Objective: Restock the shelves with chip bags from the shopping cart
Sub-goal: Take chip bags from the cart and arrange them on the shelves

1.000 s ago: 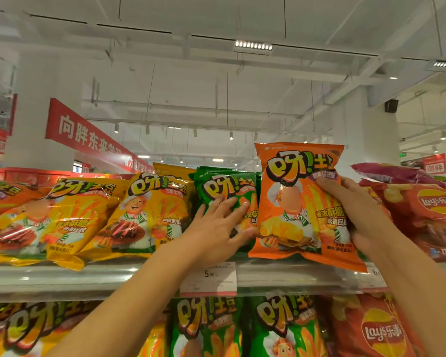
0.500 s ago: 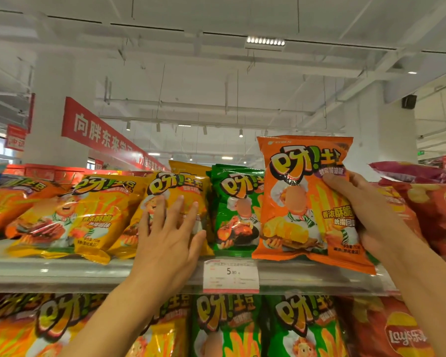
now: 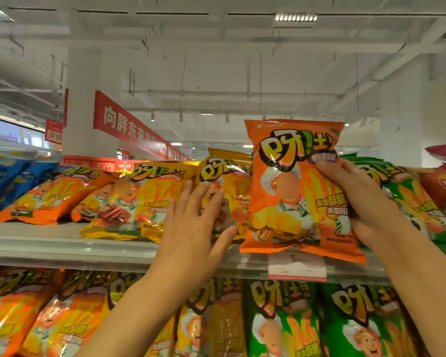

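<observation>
notably, no shopping cart is in view, and the right hand (image 3: 355,202) covers the right edge of the orange chip bag (image 3: 291,191), hiding part of its printed text. the green bags (image 3: 407,197) behind that hand are largely hidden. the orange chip bag stands upright above the front edge of the upper shelf (image 3: 62,251), long axis vertical, face toward the camera; the right hand grips it, fingers across the front. the left hand (image 3: 193,228) is spread flat, fingers straight, pressing a yellow bag (image 3: 232,186) lying on the shelf. the price tag (image 3: 296,266) shows a "5"; the rest is blurred. a red banner (image 3: 129,127) carries white chinese characters, cut off at its far end.
</observation>
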Demonstrator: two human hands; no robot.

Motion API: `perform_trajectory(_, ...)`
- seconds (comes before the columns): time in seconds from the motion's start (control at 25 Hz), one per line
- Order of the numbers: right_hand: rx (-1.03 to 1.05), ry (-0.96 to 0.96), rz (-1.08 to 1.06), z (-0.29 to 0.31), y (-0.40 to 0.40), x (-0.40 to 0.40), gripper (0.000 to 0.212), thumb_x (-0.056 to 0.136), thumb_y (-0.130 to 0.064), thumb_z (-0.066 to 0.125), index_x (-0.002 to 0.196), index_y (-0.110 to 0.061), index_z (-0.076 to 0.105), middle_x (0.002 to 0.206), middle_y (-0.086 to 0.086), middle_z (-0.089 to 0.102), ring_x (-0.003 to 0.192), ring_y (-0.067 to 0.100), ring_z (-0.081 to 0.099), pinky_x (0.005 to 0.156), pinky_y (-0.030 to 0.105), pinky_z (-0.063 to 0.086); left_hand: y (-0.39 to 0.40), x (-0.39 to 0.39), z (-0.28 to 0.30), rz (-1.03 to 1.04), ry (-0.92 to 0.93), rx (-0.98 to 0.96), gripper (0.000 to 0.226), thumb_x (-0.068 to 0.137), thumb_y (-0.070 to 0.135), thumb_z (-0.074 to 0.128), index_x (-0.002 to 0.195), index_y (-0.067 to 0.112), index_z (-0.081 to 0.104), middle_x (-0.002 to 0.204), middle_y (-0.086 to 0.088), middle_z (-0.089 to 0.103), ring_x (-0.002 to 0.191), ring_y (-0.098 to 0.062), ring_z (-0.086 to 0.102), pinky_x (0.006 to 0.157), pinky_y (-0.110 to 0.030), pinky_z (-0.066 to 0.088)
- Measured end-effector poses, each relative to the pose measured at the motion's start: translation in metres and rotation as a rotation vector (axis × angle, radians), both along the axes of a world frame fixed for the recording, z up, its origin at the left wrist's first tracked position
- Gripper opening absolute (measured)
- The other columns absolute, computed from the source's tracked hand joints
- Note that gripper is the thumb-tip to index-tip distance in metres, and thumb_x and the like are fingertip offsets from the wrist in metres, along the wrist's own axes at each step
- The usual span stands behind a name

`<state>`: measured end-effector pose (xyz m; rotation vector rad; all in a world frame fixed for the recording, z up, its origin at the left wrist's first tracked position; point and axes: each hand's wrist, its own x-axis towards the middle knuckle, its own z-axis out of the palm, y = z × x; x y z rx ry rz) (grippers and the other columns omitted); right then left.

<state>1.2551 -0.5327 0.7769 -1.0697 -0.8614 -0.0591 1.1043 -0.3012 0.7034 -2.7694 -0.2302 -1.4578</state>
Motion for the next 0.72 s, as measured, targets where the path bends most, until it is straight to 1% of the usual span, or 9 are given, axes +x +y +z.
perform_trajectory(0.08,-0.014,-0.022,0.020,0.005,0.026,-0.017,0.051,0.078,-0.032,0.078,0.126,-0.023,0.063,0.108,0.009,0.078,0.091,0.025,0.077,0.065,0.035,0.062,0.026,-0.018,-0.001,0.042,-0.001,0.002,0.076,0.092,0.071,0.021,0.160,0.037,0.014,0.168,0.005,0.008,0.155,-0.019,-0.014,0.126,-0.052,0.004)
perform_trajectory(0.2,-0.018,-0.047,0.038,0.014,0.073,-0.049,0.059,0.076,-0.032,0.080,0.131,-0.021,0.060,0.109,0.010,0.078,0.093,0.026,0.077,0.065,0.036,0.062,0.069,-0.046,-0.003,0.079,-0.020,0.000,0.082,0.089,0.080,0.006,0.160,0.038,0.010,0.168,0.007,0.002,0.154,-0.018,-0.018,0.126,-0.050,-0.002)
perform_trajectory(0.32,-0.009,-0.051,0.027,0.019,0.126,-0.085,0.059,0.075,-0.033,0.079,0.130,-0.021,0.060,0.108,0.010,0.078,0.092,0.025,0.077,0.065,0.036,0.062,0.121,-0.079,-0.004,0.078,-0.035,0.010,0.085,0.087,0.079,0.002,0.160,0.037,0.008,0.169,0.006,0.002,0.155,-0.020,-0.017,0.126,-0.050,0.001)
perform_trajectory(0.4,-0.013,-0.049,0.034,0.022,0.169,-0.111,0.052,0.075,-0.033,0.078,0.124,-0.022,0.064,0.106,0.010,0.078,0.090,0.024,0.078,0.064,0.036,0.062,0.163,-0.105,-0.005,0.080,-0.051,0.018,0.085,0.085,0.078,0.002,0.160,0.038,0.007,0.168,0.007,0.002,0.154,-0.018,-0.017,0.126,-0.048,-0.002)
perform_trajectory(0.44,-0.015,-0.056,0.033,0.022,0.188,-0.124,0.050,0.075,-0.034,0.078,0.122,-0.022,0.065,0.105,0.009,0.079,0.089,0.024,0.078,0.063,0.035,0.062,0.181,-0.116,-0.006,0.070,-0.060,0.015,0.084,0.087,0.076,0.004,0.160,0.036,0.010,0.167,0.006,0.004,0.155,-0.018,-0.015,0.126,-0.047,-0.001)
perform_trajectory(0.48,-0.017,-0.065,0.024,0.023,0.207,-0.137,0.049,0.075,-0.034,0.078,0.121,-0.023,0.065,0.105,0.009,0.079,0.089,0.024,0.078,0.063,0.035,0.062,0.200,-0.126,-0.007,0.056,-0.067,0.017,0.082,0.089,0.075,0.007,0.160,0.034,0.014,0.166,0.005,0.009,0.155,-0.020,-0.010,0.127,-0.048,0.003)
perform_trajectory(0.56,-0.021,-0.069,-0.007,0.023,0.243,-0.157,0.053,0.076,-0.035,0.078,0.125,-0.022,0.064,0.106,0.009,0.078,0.091,0.025,0.077,0.065,0.037,0.063,0.234,-0.142,-0.014,0.034,-0.052,0.040,0.077,0.094,0.070,0.017,0.158,0.028,0.026,0.161,0.001,0.024,0.153,-0.023,0.010,0.124,-0.046,0.017)
perform_trajectory(0.64,-0.010,-0.068,-0.020,0.024,0.272,-0.171,0.051,0.084,-0.032,0.076,0.131,-0.019,0.060,0.107,0.009,0.078,0.092,0.026,0.077,0.068,0.038,0.064,0.265,-0.151,-0.023,0.008,-0.038,0.060,0.067,0.100,0.064,0.027,0.154,0.026,0.035,0.147,0.001,0.041,0.141,-0.022,0.033,0.118,-0.039,0.029)
perform_trajectory(0.72,0.001,-0.055,-0.028,0.026,0.299,-0.180,0.051,0.089,-0.028,0.073,0.136,-0.017,0.055,0.106,0.010,0.078,0.091,0.026,0.077,0.065,0.036,0.063,0.289,-0.155,-0.032,-0.028,-0.029,0.072,0.061,0.101,0.062,0.031,0.151,0.028,0.036,0.132,0.007,0.049,0.127,-0.018,0.044,0.108,-0.031,0.036)
